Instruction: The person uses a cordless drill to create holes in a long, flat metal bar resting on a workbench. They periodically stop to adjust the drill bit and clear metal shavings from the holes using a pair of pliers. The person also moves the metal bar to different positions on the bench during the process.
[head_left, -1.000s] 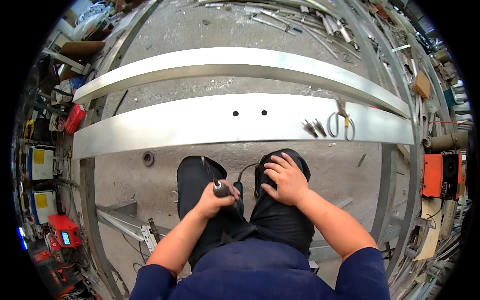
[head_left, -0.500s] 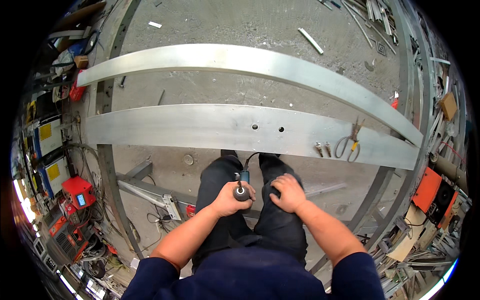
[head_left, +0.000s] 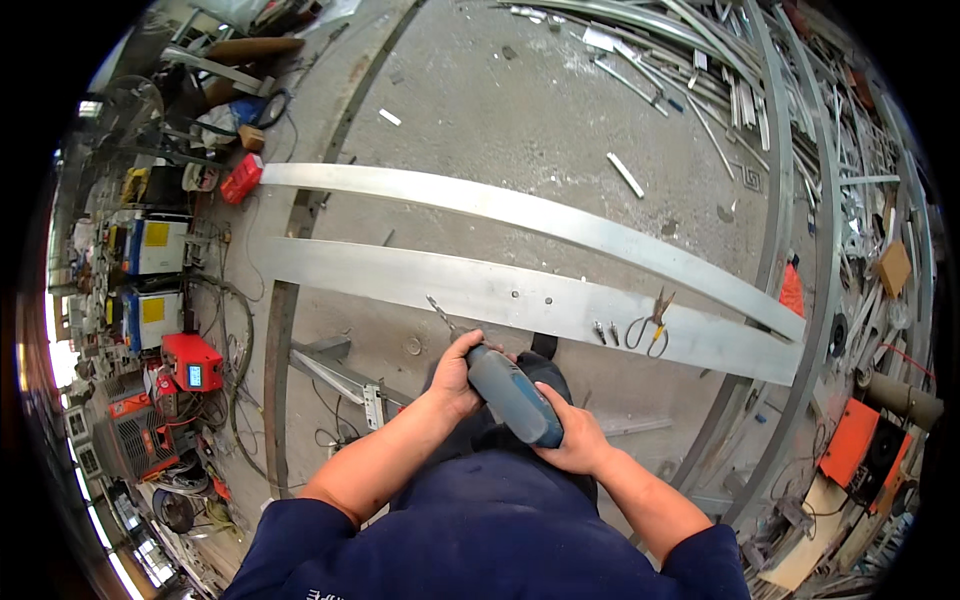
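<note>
While left hand grips drill front | right hand clasps rear

Two long flat metal strips are lying across the concrete floor, the nearer strip carrying scissors toward its right end. The farther strip is running beyond it. Left of the nearer strip, a red welding machine is sitting among cables; a red box is resting past its left end.
</note>
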